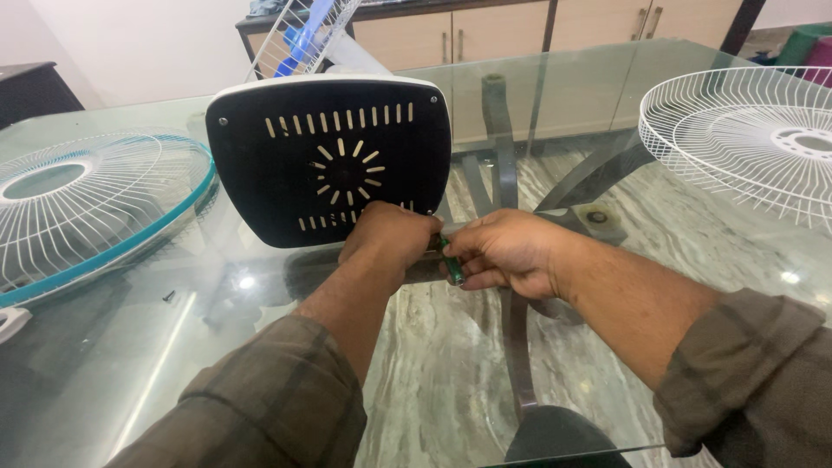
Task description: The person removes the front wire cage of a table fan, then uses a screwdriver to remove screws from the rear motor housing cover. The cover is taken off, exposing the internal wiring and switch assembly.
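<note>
I find the black plastic fan back cover with white rim and slotted vents [329, 156] standing tilted on the clear glass tabletop [433, 364], its vented face toward me. My left hand [386, 238] is closed over the cover's lower edge, fingers curled tight around it; what lies under the palm is hidden. My right hand [507, 251] meets it from the side, fingers pinched narrow around the green-handled screwdriver [452, 264], of which only a short stretch of handle shows between the two hands. The tip is out of sight, so I cannot tell whether it sits in a fastener.

I judge the step in hand to be work on a fixing at the cover's bottom edge, with the left hand steadying the part. The next move, in my judgement, calls for a firm hold on the cover and the tool kept square to the fixing, since the glass gives little grip.

Noted nearby: a white wire fan guard with teal ring [82, 208] lying at the left, a plain white wire fan guard [745, 139] at the right, and a small dark screw [168, 295] loose on the glass, well apart from both hands.
</note>
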